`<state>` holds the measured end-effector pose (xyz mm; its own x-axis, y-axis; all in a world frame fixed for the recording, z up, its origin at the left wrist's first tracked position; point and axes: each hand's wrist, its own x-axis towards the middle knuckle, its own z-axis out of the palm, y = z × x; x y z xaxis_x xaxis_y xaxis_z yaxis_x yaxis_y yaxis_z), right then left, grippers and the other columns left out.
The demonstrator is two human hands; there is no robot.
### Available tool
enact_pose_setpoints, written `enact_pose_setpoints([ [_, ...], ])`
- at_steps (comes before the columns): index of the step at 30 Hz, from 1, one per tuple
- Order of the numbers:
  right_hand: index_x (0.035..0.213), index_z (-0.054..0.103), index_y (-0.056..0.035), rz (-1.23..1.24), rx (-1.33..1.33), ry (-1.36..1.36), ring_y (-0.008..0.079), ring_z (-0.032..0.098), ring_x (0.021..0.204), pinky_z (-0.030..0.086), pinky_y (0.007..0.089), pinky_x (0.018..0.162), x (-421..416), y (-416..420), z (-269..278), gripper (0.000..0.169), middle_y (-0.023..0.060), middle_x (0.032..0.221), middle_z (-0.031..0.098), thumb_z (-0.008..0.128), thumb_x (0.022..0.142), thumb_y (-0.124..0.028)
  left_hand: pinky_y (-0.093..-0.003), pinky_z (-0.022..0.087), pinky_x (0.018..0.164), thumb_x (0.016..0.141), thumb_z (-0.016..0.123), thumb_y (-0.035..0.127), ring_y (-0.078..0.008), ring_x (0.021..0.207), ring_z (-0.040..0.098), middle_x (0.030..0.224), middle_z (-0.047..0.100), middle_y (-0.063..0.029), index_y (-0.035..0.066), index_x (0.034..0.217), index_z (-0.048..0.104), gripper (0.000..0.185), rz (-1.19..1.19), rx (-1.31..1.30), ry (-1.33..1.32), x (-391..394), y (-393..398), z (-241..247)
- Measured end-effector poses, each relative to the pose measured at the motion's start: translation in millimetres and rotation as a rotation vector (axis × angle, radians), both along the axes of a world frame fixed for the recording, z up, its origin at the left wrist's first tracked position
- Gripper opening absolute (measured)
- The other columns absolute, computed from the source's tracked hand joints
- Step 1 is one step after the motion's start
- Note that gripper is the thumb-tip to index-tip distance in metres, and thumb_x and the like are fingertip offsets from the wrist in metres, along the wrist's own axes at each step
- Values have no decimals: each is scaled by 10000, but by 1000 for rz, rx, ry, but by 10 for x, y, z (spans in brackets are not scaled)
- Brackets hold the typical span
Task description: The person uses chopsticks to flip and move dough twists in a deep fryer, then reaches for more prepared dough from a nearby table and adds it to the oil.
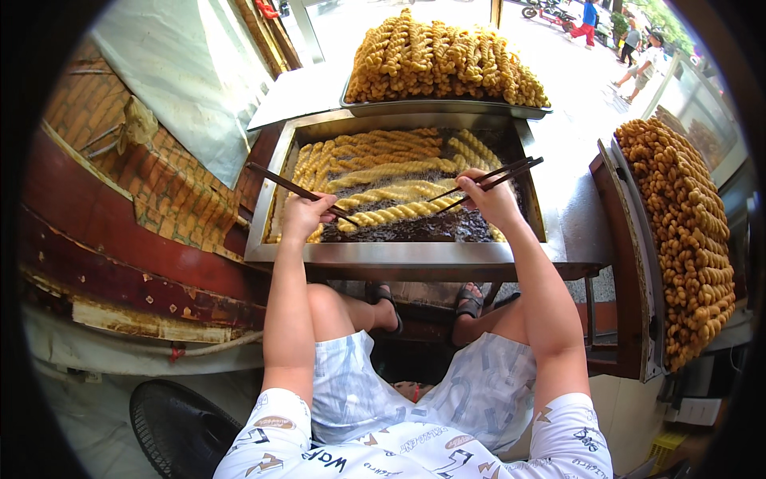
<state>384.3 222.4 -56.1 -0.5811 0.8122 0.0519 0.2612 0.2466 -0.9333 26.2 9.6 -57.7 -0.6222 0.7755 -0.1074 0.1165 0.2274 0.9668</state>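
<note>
Twisted dough sticks float in dark bubbling oil inside a rectangular metal fryer. Those at the back look browner; the ones nearer me are pale yellow. My left hand grips a dark chopstick, its tip at the left end of the nearest pale twist. In my right hand are two long dark chopsticks, slightly apart, with their tips by the right part of the near twists. Whether a second stick lies in my left hand is hard to tell.
Behind the fryer a metal tray bears a tall heap of fried twists. Another heaped tray stands at the right. A black fan is at lower left. Several people are outside at upper right.
</note>
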Motion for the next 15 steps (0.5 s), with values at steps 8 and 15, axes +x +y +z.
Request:
enact_pose_setpoints([
  [8, 1101, 744, 6, -78, 83, -42, 133, 731, 693, 594, 294, 635, 23, 49, 42, 244, 63, 835, 748, 696, 1038, -225, -262, 586, 579, 936, 821, 126, -137, 676, 750, 808, 785, -112, -41, 1016, 801, 186, 1, -49, 235, 109, -23, 52],
  [15, 1038, 760, 32, -247, -39, 74, 136, 727, 646, 596, 293, 608, 279, 224, 77, 271, 73, 763, 724, 686, 1023, -229, -267, 568, 541, 936, 819, 128, -147, 623, 738, 789, 781, -112, -47, 995, 795, 186, 91, -4, 259, -47, -69, 7],
])
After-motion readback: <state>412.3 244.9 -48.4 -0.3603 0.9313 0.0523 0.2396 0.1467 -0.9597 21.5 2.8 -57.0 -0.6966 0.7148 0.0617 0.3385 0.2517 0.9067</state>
